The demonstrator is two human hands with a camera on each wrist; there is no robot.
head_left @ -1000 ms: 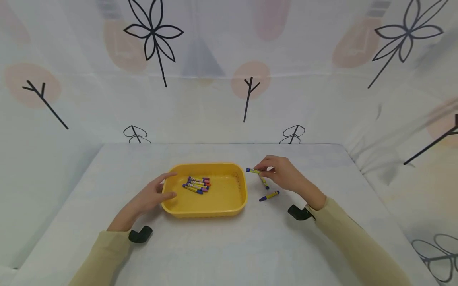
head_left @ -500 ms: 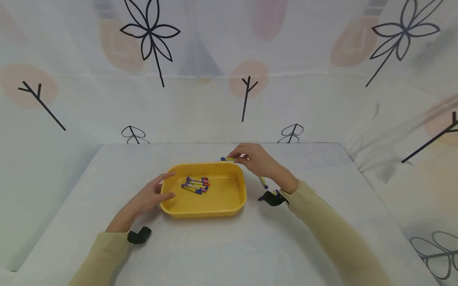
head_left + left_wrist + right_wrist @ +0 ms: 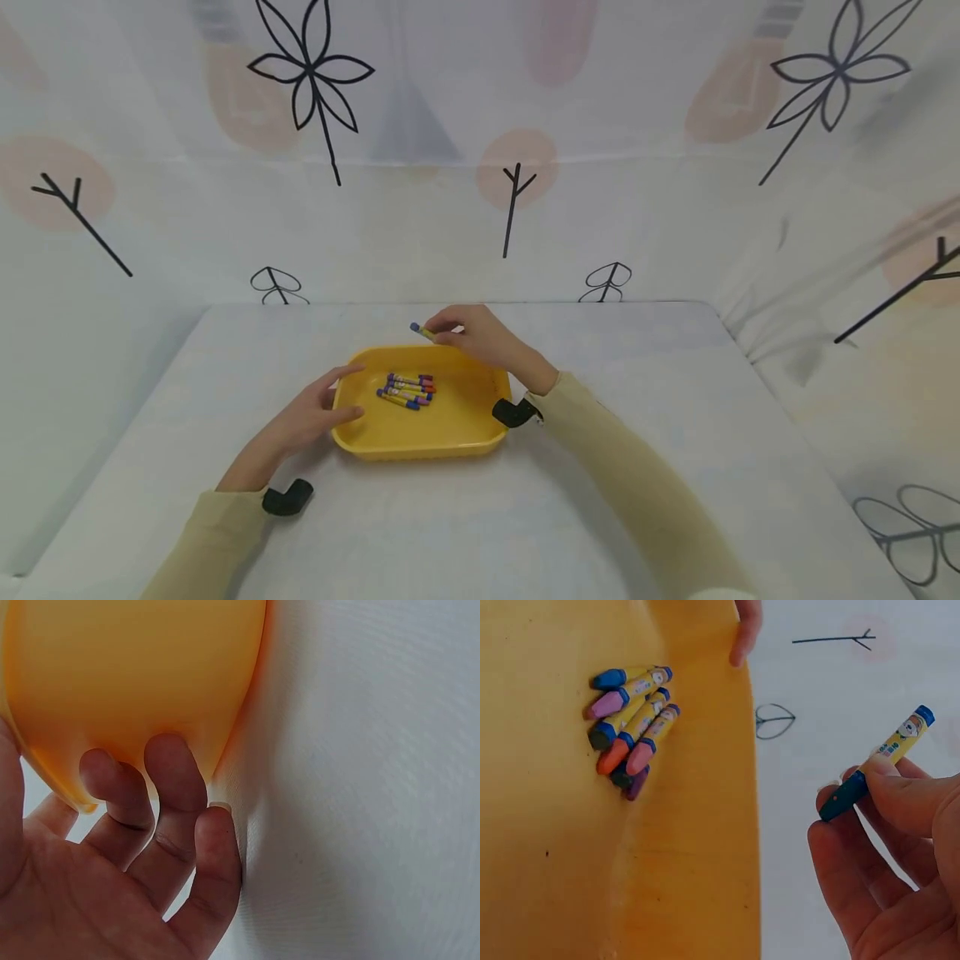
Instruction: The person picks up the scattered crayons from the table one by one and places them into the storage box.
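A yellow tray [image 3: 457, 421] stands on the table with several wax crayons [image 3: 407, 393] bunched in its left half. My left hand [image 3: 296, 427] grips the tray's left end, thumb and index finger over the rim; in the left wrist view the other fingers curl against its outer wall [image 3: 142, 667]. Over the tray's back rim, my right hand [image 3: 480, 335] pinches a yellow-wrapped crayon [image 3: 904, 739] between thumb and fingers. This crayon has a dark teal tip and slants. In the right wrist view the crayons in the tray show blue, pink, orange, green and purple tips.
White cloth covers the table [image 3: 420, 533], and a patterned cloth wall [image 3: 420, 233] rises behind its back edge. My right sleeve [image 3: 607, 467] crosses the table to the right of the tray.
My right hand has carried the crayon leftward from beside the tray to over its back rim. Two crayons on the table at the right are now hidden by my right arm. The left hand keeps its grip.
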